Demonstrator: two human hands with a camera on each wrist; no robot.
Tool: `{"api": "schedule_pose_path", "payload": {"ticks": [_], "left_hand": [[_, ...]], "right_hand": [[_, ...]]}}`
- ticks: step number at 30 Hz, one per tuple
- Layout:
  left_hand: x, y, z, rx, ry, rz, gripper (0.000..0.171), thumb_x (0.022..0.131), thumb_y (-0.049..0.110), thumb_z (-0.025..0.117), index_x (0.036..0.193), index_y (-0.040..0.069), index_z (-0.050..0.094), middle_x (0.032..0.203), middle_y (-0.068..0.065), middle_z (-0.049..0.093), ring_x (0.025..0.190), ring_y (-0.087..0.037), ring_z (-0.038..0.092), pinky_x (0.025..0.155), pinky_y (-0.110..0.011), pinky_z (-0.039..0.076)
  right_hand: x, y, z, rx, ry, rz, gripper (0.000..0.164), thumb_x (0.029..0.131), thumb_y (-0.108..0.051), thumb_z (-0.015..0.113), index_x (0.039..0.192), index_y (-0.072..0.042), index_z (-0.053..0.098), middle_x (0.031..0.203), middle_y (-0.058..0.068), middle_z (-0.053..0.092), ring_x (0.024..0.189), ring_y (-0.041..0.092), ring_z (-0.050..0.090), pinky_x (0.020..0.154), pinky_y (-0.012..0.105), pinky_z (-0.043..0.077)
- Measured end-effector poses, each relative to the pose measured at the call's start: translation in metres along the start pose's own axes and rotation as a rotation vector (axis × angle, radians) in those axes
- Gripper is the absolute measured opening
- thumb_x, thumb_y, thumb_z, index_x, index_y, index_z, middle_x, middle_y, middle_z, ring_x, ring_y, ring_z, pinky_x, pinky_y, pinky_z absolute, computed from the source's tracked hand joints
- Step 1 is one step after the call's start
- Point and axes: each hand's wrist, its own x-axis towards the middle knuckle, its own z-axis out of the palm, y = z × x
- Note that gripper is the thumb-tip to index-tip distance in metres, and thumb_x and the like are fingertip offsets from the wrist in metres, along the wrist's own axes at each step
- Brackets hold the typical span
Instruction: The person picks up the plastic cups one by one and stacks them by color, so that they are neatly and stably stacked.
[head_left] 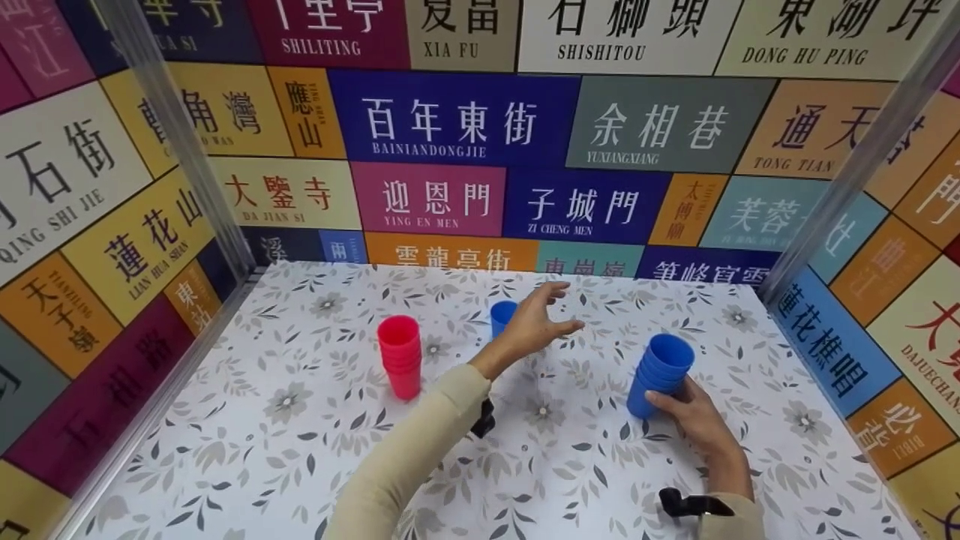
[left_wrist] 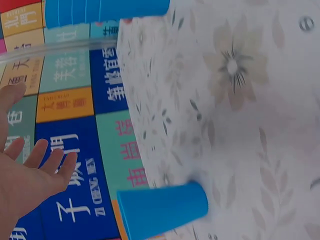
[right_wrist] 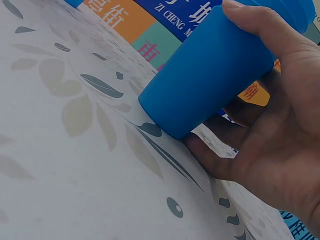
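My right hand grips a stack of nested blue cups, mouths up, on the right side of the table. In the right wrist view the thumb and fingers wrap round the stack's lowest cup; its base is at the tabletop, though whether it fully rests there I cannot tell. My left hand is held above the table with fingers spread and nothing in them. Just beyond it, partly hidden by the hand, stands a single blue cup, mouth up, seen whole in the left wrist view.
A stack of nested red cups stands mouth up to the left of the left forearm. The white floral-patterned table is bordered by panels of coloured signs, with clear corner posts at both sides.
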Motion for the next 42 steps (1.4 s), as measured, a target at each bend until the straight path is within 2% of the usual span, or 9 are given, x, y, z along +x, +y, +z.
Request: {"api": "schedule_pose_path", "payload": {"ticks": [10, 15, 20, 28, 36, 39, 42], "left_hand": [[0.0, -0.028, -0.031, -0.02, 0.164, 0.011, 0.067, 0.089, 0.026, 0.077, 0.146, 0.009, 0.045, 0.144, -0.014, 0.054, 0.137, -0.031, 0.049, 0.112, -0.045, 0.045], [0.001, -0.041, -0.036, -0.057, 0.275, -0.001, 0.067, 0.088, 0.022, 0.078, 0.145, 0.006, 0.046, 0.143, -0.015, 0.055, 0.137, -0.031, 0.049, 0.114, -0.045, 0.043], [0.001, -0.058, -0.037, -0.104, 0.377, -0.029, 0.07, 0.085, 0.022, 0.081, 0.145, 0.008, 0.047, 0.144, -0.015, 0.054, 0.139, -0.032, 0.047, 0.116, -0.046, 0.04], [-0.005, -0.081, -0.03, -0.123, 0.342, -0.05, 0.082, 0.082, 0.03, 0.083, 0.15, 0.007, 0.042, 0.15, -0.016, 0.048, 0.143, -0.033, 0.041, 0.118, -0.05, 0.036], [-0.007, -0.096, -0.017, -0.201, 0.364, -0.085, 0.084, 0.081, 0.025, 0.085, 0.151, 0.007, 0.041, 0.153, -0.016, 0.046, 0.145, -0.034, 0.038, 0.119, -0.051, 0.035], [-0.008, -0.101, -0.013, -0.208, 0.362, -0.121, 0.084, 0.081, 0.024, 0.084, 0.151, 0.008, 0.04, 0.155, -0.016, 0.044, 0.146, -0.034, 0.038, 0.119, -0.05, 0.035], [-0.008, -0.103, -0.011, -0.214, 0.346, -0.17, 0.087, 0.081, 0.025, 0.084, 0.152, 0.008, 0.038, 0.156, -0.015, 0.042, 0.147, -0.033, 0.036, 0.119, -0.05, 0.036]], "right_hand": [[-0.002, -0.001, 0.003, 0.006, 0.008, -0.035, 0.081, 0.096, -0.018, 0.067, 0.159, -0.004, 0.018, 0.16, 0.027, 0.031, 0.149, 0.04, 0.029, 0.125, 0.055, 0.019], [-0.003, -0.003, 0.002, 0.017, -0.003, 0.0, 0.084, 0.097, -0.019, 0.066, 0.16, -0.006, 0.013, 0.163, 0.024, 0.027, 0.151, 0.038, 0.026, 0.124, 0.054, 0.021], [-0.002, -0.002, 0.002, 0.032, -0.009, -0.017, 0.084, 0.096, -0.019, 0.068, 0.16, -0.005, 0.015, 0.162, 0.026, 0.026, 0.152, 0.04, 0.024, 0.124, 0.055, 0.02], [-0.002, 0.001, 0.002, 0.047, 0.002, -0.008, 0.084, 0.094, -0.02, 0.07, 0.159, -0.005, 0.018, 0.161, 0.025, 0.029, 0.151, 0.039, 0.025, 0.125, 0.055, 0.019], [-0.002, 0.001, 0.0, 0.024, 0.008, -0.024, 0.084, 0.093, -0.02, 0.071, 0.158, -0.004, 0.02, 0.16, 0.026, 0.03, 0.15, 0.041, 0.026, 0.125, 0.056, 0.018], [-0.002, 0.0, 0.001, 0.014, 0.008, -0.02, 0.083, 0.094, -0.021, 0.07, 0.158, -0.003, 0.02, 0.16, 0.026, 0.032, 0.149, 0.039, 0.029, 0.124, 0.051, 0.023], [-0.002, 0.0, 0.001, -0.006, 0.012, -0.015, 0.081, 0.095, -0.021, 0.069, 0.158, -0.005, 0.021, 0.159, 0.024, 0.035, 0.146, 0.035, 0.034, 0.118, 0.034, 0.035]]}}
